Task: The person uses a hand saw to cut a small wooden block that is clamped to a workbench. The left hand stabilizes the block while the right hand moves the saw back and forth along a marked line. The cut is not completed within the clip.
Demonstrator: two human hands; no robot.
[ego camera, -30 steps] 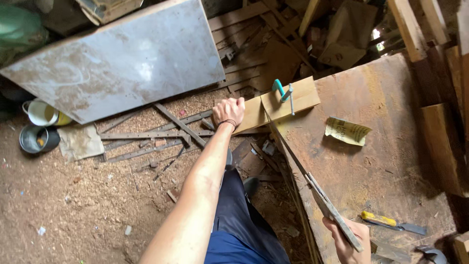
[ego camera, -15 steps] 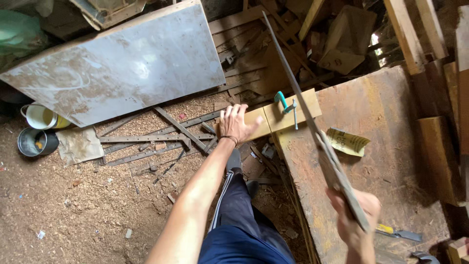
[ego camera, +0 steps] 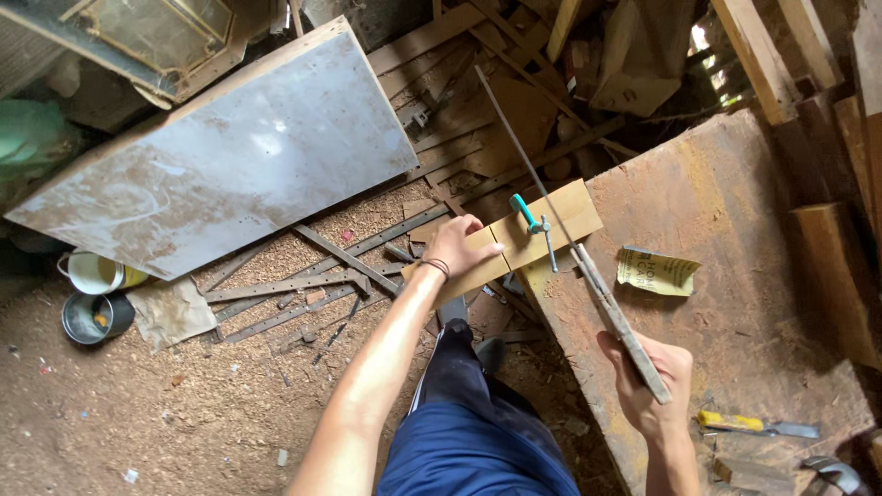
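Pale wood: a flat board [ego camera: 528, 234] is lying across the near corner of the rusty-brown bench [ego camera: 735, 239], its left end overhanging the sawdust-strewn floor [ego camera: 138, 404]. A teal-handled clamp [ego camera: 531, 220] is pinning it near the middle. The left hand [ego camera: 455, 246] is pressing flat on the overhanging end, fingers spread and lying on the wood rather than curled round it. The right hand [ego camera: 648, 386] is wrapping closed around the handle of a long thin-bladed saw [ego camera: 560, 211], with the blade running up and away over the board, just right of the clamp.

Risks, as judged from this frame:
- The blade is passing very close to the clamp; a sideways drift could strike the clamp's metal bar and jam or dull the teeth.
- The left hand is sitting not far from the blade's line; a slip or jump of the saw could reach the fingers.
- The board's overhang is resting on hand pressure alone; if that eases, the board could pivot or chatter under the stroke.
- The person's dark-trousered leg [ego camera: 469, 413] is standing directly below the overhang, where an offcut would drop.

A yellow-handled tool [ego camera: 735, 424] and a crumpled yellow packet [ego camera: 657, 271] are lying on the bench, well apart from the cut.
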